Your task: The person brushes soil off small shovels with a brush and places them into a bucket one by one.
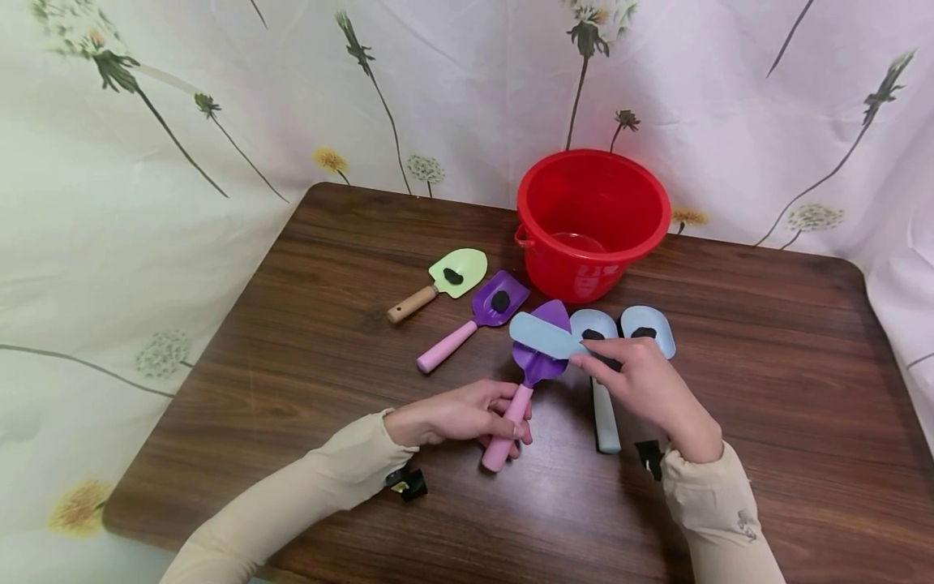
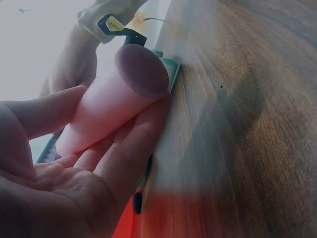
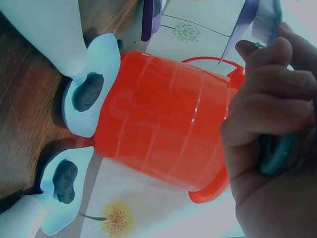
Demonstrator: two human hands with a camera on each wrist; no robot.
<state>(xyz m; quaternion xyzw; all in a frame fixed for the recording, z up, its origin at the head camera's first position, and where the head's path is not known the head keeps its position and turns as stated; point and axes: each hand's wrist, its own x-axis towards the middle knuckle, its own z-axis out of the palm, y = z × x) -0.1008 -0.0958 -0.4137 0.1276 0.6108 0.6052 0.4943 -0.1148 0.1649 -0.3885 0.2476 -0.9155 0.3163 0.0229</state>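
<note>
My left hand (image 1: 463, 414) grips the pink handle of a purple hand trowel (image 1: 539, 370), holding it above the table. In the left wrist view the fingers and thumb wrap round that pink handle (image 2: 109, 106). With the right hand (image 1: 653, 385) I pinch a light blue brush (image 1: 541, 335), which lies across the trowel's blade. The right wrist view shows its pale bristles (image 3: 267, 25) close to the purple blade (image 3: 241, 25), and a teal loop (image 3: 277, 153) at its handle end inside my palm. Whether bristles touch the blade, I cannot tell.
A red bucket (image 1: 569, 276) stands at the table's back. Left of the held trowel lie a green trowel (image 1: 470, 264) and a purple shovel (image 1: 485, 312); on the right, two light blue trowels (image 1: 604, 320) (image 3: 52, 220). Each carries a black lump (image 1: 499, 301).
</note>
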